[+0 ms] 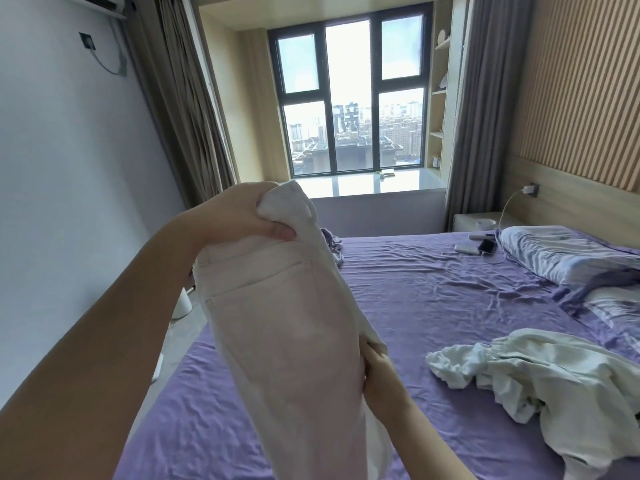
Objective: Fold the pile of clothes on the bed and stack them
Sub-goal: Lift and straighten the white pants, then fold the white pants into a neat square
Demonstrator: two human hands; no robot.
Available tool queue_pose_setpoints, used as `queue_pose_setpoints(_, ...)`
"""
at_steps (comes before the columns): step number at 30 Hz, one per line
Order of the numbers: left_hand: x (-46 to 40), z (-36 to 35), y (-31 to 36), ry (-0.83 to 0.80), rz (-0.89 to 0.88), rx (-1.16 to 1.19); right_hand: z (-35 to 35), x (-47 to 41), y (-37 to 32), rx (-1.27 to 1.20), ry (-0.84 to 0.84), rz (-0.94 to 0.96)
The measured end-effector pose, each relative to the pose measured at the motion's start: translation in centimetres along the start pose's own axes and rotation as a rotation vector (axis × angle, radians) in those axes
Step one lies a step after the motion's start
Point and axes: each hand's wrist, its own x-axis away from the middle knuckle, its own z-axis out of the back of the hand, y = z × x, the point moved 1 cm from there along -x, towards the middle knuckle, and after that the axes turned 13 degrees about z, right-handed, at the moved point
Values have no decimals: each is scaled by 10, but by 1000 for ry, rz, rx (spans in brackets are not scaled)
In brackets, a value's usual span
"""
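— Trousers (291, 327), where are they?
— Centre frame, white, held up over the purple bed (433, 292). My left hand (242, 213) grips the waistband, fingers curled; my right hand (377, 379) pinches the side edge lower down.
— And the rest?
— White clothes (540, 386) lie crumpled on the bed, lower right.

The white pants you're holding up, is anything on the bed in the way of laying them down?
Nothing visible blocks it. The white pants hang from the left hand and right hand over bare purple sheet. The crumpled white clothes lie off to the right, apart from them.
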Motion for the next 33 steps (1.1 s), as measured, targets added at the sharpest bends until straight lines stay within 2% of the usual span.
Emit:
queue_pose_setpoints(4, 1, 11, -11, 30, 37, -83, 13, -1, -8, 46, 8, -175)
queue_pose_setpoints(6, 1, 15, -20, 71, 59, -106, 13, 0, -19, 69, -8, -138)
queue_pose_setpoints(14, 24, 52, -30, 279, 62, 39, -6, 9, -106, 341, 108, 483)
queue_pose_setpoints(20, 36, 63, -29, 396, 90, 158, -13, 9, -168, 611, 120, 693)
queue_pose_setpoints(25, 42, 56, -24, 417, 97, 260, -3, 17, -192, 636, 265, 877)
queue_pose_setpoints(27, 43, 41, -27, 418, 144, 291, 1, 22, -197, 602, 246, 885)
queue_pose_setpoints(29, 43, 18, -33, 429, 195, 309, 9, 25, -189, 549, 192, 810)
queue_pose_setpoints(33, 43, -44, -54, 430, 288, 282, 38, 23, -153, 663, 170, 693)
